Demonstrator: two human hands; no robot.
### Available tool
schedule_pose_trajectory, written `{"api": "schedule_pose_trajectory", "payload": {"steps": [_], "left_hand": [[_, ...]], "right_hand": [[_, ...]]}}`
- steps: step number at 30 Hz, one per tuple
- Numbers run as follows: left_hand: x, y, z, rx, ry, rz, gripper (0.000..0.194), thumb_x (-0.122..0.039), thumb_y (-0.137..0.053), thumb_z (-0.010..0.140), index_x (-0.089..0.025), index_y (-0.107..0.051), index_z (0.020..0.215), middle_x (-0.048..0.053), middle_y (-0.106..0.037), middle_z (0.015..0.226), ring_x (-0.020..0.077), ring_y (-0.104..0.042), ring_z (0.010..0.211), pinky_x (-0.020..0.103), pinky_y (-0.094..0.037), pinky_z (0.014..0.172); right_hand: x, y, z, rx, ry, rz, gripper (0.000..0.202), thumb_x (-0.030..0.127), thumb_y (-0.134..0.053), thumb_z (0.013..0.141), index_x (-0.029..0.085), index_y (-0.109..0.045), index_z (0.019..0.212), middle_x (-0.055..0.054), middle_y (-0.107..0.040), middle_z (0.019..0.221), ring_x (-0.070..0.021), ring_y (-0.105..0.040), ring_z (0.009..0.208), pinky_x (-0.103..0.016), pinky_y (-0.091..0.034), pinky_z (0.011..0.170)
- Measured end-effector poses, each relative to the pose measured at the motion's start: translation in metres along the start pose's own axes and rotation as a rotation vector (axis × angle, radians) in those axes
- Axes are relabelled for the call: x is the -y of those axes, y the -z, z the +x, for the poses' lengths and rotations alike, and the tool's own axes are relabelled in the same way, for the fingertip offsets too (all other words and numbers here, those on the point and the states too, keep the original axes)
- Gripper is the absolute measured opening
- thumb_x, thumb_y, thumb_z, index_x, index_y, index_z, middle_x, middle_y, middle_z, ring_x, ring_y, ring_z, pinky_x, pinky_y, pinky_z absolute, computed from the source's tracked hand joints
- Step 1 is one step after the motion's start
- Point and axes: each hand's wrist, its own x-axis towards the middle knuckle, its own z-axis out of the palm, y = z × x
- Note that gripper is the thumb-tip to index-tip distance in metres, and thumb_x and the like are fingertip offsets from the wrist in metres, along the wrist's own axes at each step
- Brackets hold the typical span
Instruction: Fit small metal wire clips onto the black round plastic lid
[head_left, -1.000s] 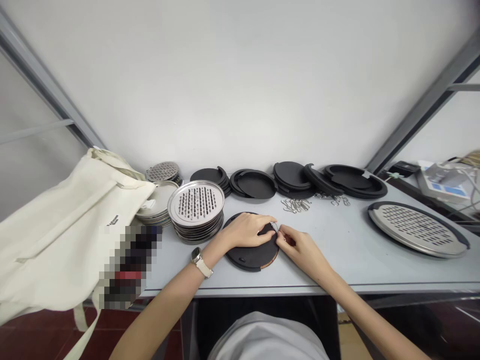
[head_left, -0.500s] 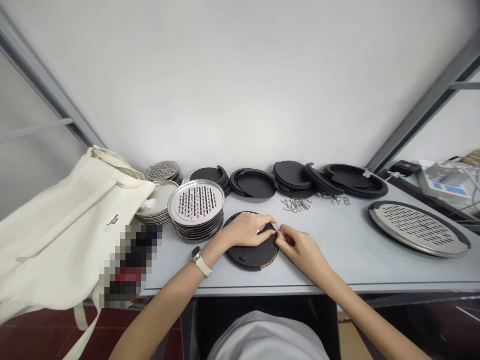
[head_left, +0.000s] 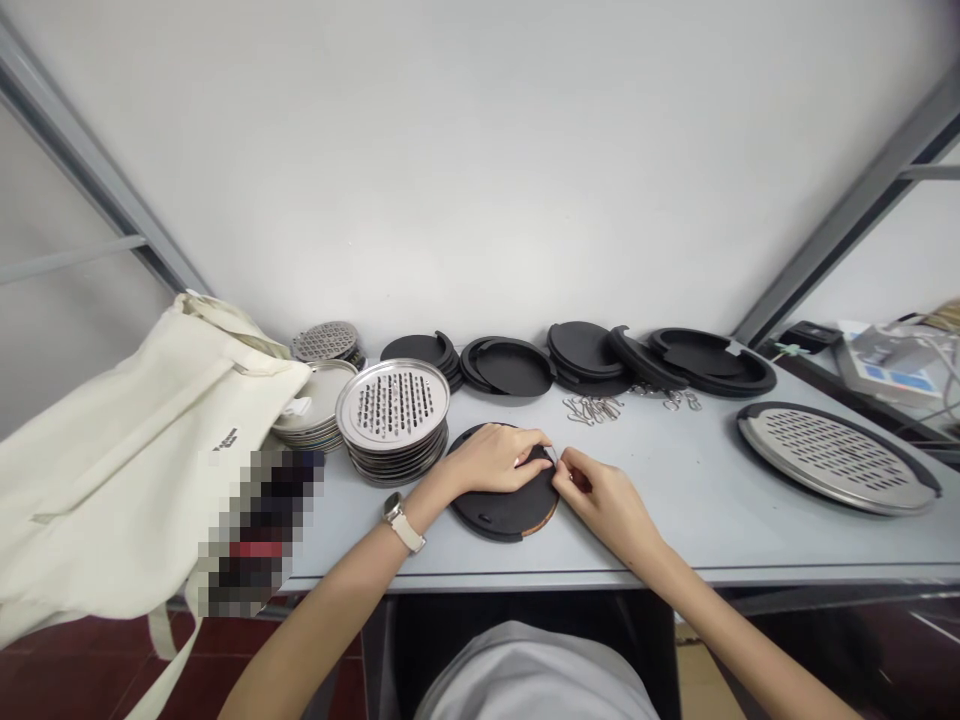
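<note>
A black round disc (head_left: 504, 510) lies on the table in front of me, with a brownish strip along its lower right edge. My left hand (head_left: 499, 460) rests across its top, thumb and forefinger bent round the rim on the right. At that same rim my right hand (head_left: 600, 495) is closed in a pinch. A thin shiny metal piece shows at its fingertips, partly hidden by the fingers. Behind the hands lies a small heap of metal hooks (head_left: 592, 409).
Left of the disc stands a stack of perforated metal grater plates (head_left: 393, 405), beside plain metal discs (head_left: 322, 395) and a cream bag (head_left: 150, 450). Black round holders (head_left: 585, 350) line the wall. A large grater plate in a black holder (head_left: 840, 455) lies on the right.
Both hands stay at the right rim of the disc. Only a very slight shift of the fingers shows.
</note>
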Motion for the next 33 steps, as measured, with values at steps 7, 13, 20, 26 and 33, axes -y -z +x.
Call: {"api": "schedule_pose_trajectory", "payload": {"steps": [7, 13, 20, 26, 33], "left_hand": [[0.0003, -0.0009, 0.0004, 0.003, 0.001, 0.005, 0.025, -0.034, -0.053, 0.09, -0.02, -0.056, 0.11, -0.003, -0.059, 0.072, 0.0134, -0.058, 0.067, 0.024, -0.038, 0.064], [-0.0006, 0.0003, 0.0002, 0.014, 0.011, 0.004, 0.024, -0.035, -0.052, 0.091, -0.02, -0.056, 0.109, -0.003, -0.059, 0.071, 0.0134, -0.058, 0.067, 0.024, -0.039, 0.063], [-0.0012, 0.0007, 0.0001, 0.02, 0.02, 0.013, 0.024, -0.035, -0.052, 0.091, -0.02, -0.057, 0.11, -0.002, -0.06, 0.073, 0.0135, -0.059, 0.068, 0.024, -0.04, 0.065], [-0.0004, 0.0004, -0.0003, 0.01, 0.007, 0.014, 0.024, -0.035, -0.052, 0.091, -0.02, -0.057, 0.109, -0.003, -0.06, 0.073, 0.0136, -0.059, 0.068, 0.024, -0.039, 0.064], [-0.0011, 0.0009, -0.0001, 0.02, 0.022, 0.016, 0.025, -0.035, -0.052, 0.091, -0.02, -0.057, 0.109, -0.002, -0.061, 0.074, 0.0138, -0.059, 0.069, 0.024, -0.04, 0.064]], "right_hand": [[0.001, 0.0, -0.0005, -0.03, 0.012, 0.0, 0.022, 0.03, -0.042, 0.087, 0.022, -0.039, 0.066, 0.006, -0.04, 0.054, -0.01, -0.033, 0.047, -0.02, -0.03, 0.048], [0.0019, 0.0006, -0.0005, -0.034, -0.003, 0.014, 0.023, 0.031, -0.041, 0.087, 0.022, -0.038, 0.066, 0.006, -0.039, 0.054, -0.0104, -0.032, 0.047, -0.02, -0.03, 0.048], [0.0011, 0.0003, -0.0003, -0.049, 0.0, 0.018, 0.024, 0.032, -0.041, 0.088, 0.022, -0.038, 0.065, 0.006, -0.04, 0.053, -0.0101, -0.033, 0.046, -0.02, -0.031, 0.047], [0.0023, 0.0011, -0.0001, -0.045, -0.012, 0.032, 0.025, 0.033, -0.04, 0.088, 0.022, -0.037, 0.065, 0.006, -0.041, 0.053, -0.0102, -0.033, 0.047, -0.02, -0.031, 0.048], [0.0013, 0.0009, 0.0003, -0.058, -0.008, 0.043, 0.026, 0.033, -0.041, 0.088, 0.022, -0.038, 0.064, 0.006, -0.041, 0.052, -0.0102, -0.032, 0.047, -0.02, -0.031, 0.047]]}}
